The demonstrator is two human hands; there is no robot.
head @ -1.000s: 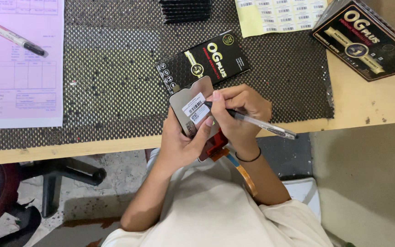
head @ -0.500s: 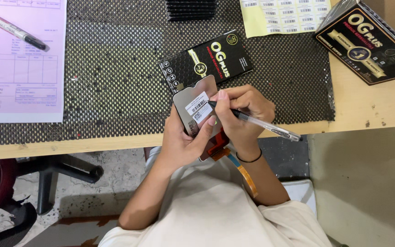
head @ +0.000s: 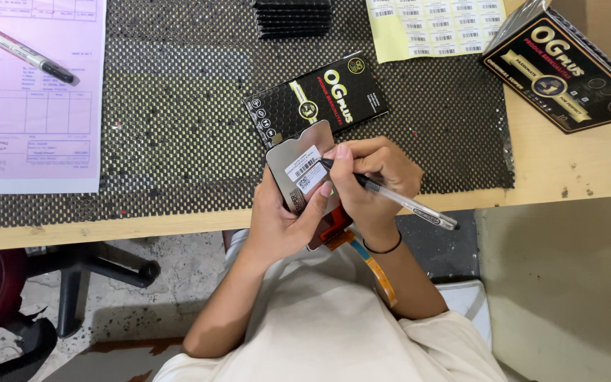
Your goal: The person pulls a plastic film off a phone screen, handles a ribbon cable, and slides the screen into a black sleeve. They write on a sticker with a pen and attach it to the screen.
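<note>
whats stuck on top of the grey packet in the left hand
A white barcode sticker sits on the flat grey packet, with the clear pen tip on it. The left hand covers the packet's lower part.

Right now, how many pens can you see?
2. One pen is in the right hand, its tip on the white label of the grey packet held by the left hand. The other pen lies on the pink form, top left.

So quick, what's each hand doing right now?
Left hand: closed around a grey card packet with a white barcode label.
Right hand: closed on a pen, tip at the label.
</note>
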